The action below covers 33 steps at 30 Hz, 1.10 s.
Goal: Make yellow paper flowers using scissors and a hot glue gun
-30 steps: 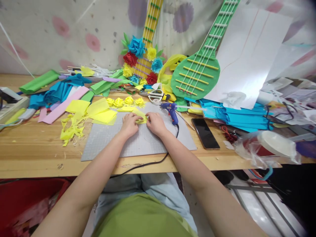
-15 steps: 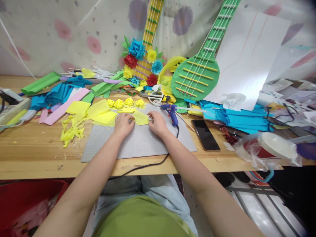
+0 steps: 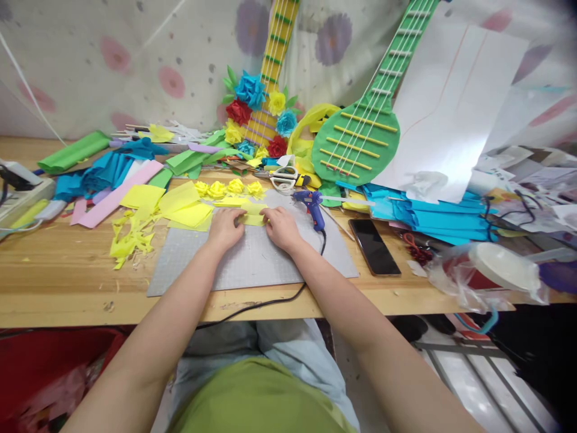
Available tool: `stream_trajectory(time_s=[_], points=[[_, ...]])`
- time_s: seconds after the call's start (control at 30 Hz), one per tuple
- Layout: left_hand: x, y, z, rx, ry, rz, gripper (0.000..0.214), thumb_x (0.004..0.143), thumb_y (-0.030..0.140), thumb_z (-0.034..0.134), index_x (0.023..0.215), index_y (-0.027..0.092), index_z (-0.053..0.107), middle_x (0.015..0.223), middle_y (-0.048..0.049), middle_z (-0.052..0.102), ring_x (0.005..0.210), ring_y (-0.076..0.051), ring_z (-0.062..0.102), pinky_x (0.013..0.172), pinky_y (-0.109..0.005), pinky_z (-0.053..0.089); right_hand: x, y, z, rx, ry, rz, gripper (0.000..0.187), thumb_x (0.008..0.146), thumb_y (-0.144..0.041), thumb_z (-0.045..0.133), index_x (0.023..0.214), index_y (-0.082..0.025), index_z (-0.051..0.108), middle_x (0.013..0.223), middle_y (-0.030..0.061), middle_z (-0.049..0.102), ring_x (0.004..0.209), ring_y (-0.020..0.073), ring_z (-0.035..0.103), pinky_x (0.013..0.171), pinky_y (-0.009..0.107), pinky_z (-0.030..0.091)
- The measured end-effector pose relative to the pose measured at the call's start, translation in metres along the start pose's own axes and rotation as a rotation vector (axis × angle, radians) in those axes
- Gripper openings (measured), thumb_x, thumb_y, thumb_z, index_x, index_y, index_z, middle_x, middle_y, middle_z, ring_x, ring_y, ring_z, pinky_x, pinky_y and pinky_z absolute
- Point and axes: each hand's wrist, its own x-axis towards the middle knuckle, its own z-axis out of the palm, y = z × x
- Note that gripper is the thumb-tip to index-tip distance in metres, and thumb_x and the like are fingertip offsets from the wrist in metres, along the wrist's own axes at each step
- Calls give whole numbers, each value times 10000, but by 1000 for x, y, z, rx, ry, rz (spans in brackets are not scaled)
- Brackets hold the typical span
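Observation:
A piece of yellow crepe paper (image 3: 253, 214) lies over the grey cutting mat (image 3: 261, 258), between my two hands. My left hand (image 3: 226, 228) pinches its left side with curled fingers. At its right side, my right hand (image 3: 282, 227) has its fingertips closed on the paper's edge. Several small yellow paper flowers (image 3: 217, 190) sit in a row just beyond. More yellow paper sheets (image 3: 187, 210) lie to the left of my left hand. Right of my right hand rests a blue glue gun (image 3: 312, 209), its black cord running under my right forearm.
Yellow paper scraps (image 3: 130, 237) lie at the left. A phone (image 3: 374, 246) rests right of the mat, with blue crepe paper (image 3: 433, 210) behind it. White-handled scissors (image 3: 283, 178) lie behind the glue gun. A green paper instrument (image 3: 356, 144) leans at the back.
My right hand has moved a little left, towards my left hand. The yellow paper between them now looks narrower, its near edge turned up away from me.

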Motion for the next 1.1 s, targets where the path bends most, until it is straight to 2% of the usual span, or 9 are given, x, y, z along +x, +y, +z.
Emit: stream_trajectory(time_s=[0.2,0.37,0.5,0.63,0.8,0.97,1.1], points=[[-2,6,2,11,3,-5,318,716,270,556,1013,225,659,1063,-43,662,1048,-237,523,922,-362,375,1,4,-2,49,80,55,331,759,-97,444,1058,-183,557,937,41,660,923,216,503,837,331,392],[2,10,3,64,21,-38,250,761,339,541,941,224,672,1012,-52,668,997,-245,538,889,-372,383,-2,3,-3,72,70,36,345,740,-210,521,1082,-176,545,994,58,637,947,218,516,868,342,401],[6,12,5,64,44,-38,243,792,317,497,922,219,677,982,-59,672,959,-230,553,873,-347,394,-2,3,-2,96,69,36,402,708,-111,459,1101,-154,532,1050,87,618,991,213,527,901,352,406],[5,12,7,7,70,-34,273,807,249,450,961,204,671,988,-61,675,973,-218,562,874,-327,411,-1,3,-1,331,142,132,490,678,-22,366,1134,-162,482,1152,83,578,912,159,604,848,322,463],[3,12,9,-87,25,14,300,760,245,498,1012,184,649,976,-62,677,924,-218,585,830,-332,451,1,8,3,599,207,202,509,667,0,351,1127,-192,452,1184,64,562,905,136,641,832,309,496],[5,16,11,-185,-37,114,413,704,182,513,1108,163,597,1018,-58,673,931,-208,588,859,-334,454,4,10,8,499,141,150,539,653,16,368,1142,-190,470,1161,64,598,1030,163,598,939,354,453],[4,20,11,-279,-66,141,490,690,123,473,1173,164,544,1067,-51,658,940,-179,598,852,-307,466,7,9,9,388,119,131,484,690,-6,369,1120,-180,505,1114,63,627,1029,173,585,930,358,450]])
